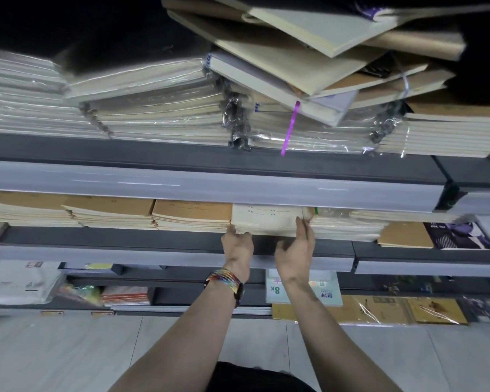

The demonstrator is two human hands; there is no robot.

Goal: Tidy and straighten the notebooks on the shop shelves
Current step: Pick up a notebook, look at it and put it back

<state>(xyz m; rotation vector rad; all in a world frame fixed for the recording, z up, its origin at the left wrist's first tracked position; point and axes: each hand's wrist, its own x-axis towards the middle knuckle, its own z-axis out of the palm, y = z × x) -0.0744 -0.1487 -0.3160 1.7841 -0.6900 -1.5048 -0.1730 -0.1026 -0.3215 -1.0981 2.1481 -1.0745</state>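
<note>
A cream stack of notebooks (266, 219) lies on the middle shelf (153, 236), between a brown-covered stack (193, 213) and a pale stack (348, 224). My left hand (238, 246), with a rainbow strap at the wrist, touches the cream stack's lower left corner with its fingertips. My right hand (297, 250) reaches the stack's right edge, its fingers up against the side and the thumb out below. I cannot see any finger curled round the stack.
The upper shelf (181, 157) carries wrapped notebook packs and a crooked heap of loose notebooks (309, 52) with a purple ribbon. Further brown stacks (108, 213) run left. A dark-covered book (458, 236) lies right. Lower shelves hold packets, and an 8K label (277, 290) hangs there.
</note>
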